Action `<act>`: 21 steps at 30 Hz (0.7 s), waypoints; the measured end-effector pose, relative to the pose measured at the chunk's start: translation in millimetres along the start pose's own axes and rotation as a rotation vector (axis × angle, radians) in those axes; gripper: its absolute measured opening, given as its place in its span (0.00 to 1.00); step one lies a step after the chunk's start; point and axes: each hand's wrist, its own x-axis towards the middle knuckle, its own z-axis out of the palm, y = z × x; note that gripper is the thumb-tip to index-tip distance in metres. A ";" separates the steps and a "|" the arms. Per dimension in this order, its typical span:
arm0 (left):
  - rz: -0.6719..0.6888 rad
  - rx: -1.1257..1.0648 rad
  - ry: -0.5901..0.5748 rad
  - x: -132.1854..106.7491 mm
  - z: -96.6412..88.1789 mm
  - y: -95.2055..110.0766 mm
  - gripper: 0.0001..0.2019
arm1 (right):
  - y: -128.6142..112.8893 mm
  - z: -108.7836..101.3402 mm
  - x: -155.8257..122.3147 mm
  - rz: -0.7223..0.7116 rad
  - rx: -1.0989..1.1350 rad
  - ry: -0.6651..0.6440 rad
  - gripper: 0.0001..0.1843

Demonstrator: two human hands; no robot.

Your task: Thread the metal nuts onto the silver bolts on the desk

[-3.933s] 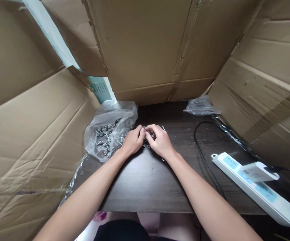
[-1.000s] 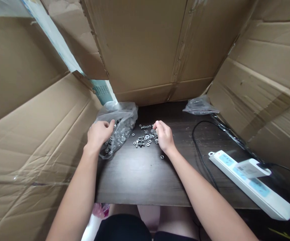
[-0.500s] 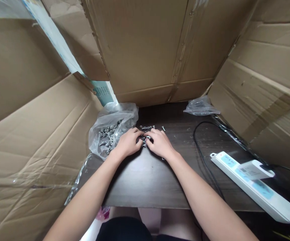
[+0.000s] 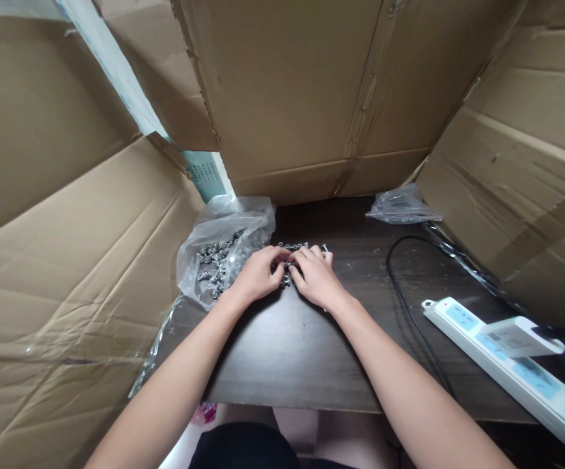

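Observation:
My left hand (image 4: pixel 261 275) and my right hand (image 4: pixel 314 276) meet over the dark tabletop, fingers curled and tips nearly touching. Between the fingertips is a small metal fastener (image 4: pixel 287 266), pinched from both sides; its exact kind is too small to tell. Just beyond the hands lies a row of small nuts and screws (image 4: pixel 293 246). One loose screw (image 4: pixel 325 247) is past the fingers of my right hand, and a few more metal bits (image 4: pixel 286 281) are below the fingertips. Beside my left hand, a clear plastic bag (image 4: pixel 189 251) lies open with many metal fasteners (image 4: pixel 214 260) inside.
Cardboard walls (image 4: pixel 292 98) enclose the table (image 4: pixel 292 365) at the back and both sides. A crumpled clear bag (image 4: pixel 402 205) lies at the back right. On the right are a black cable (image 4: pixel 399 286) and a white power strip (image 4: pixel 487 358) with a white plug-in adapter (image 4: pixel 519 337).
The view has shifted slightly, so the scene sits further right. My fingers have moved a little around the small fastener, and the right fingers now reach closer to the loose screw.

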 end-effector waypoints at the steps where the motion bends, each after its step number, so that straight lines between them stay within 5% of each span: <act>1: 0.004 -0.046 0.025 0.6 0.4 0.1 0.14 | -0.2 -0.4 0.0 0.007 0.017 0.022 0.08; 12: 0.033 -0.179 0.105 4.0 2.5 4.3 0.11 | -1.4 -4.2 1.7 0.084 0.189 0.056 0.11; 21: -0.364 -0.784 0.195 8.6 11.5 8.8 0.21 | -2.7 -5.8 4.0 0.060 0.408 0.283 0.07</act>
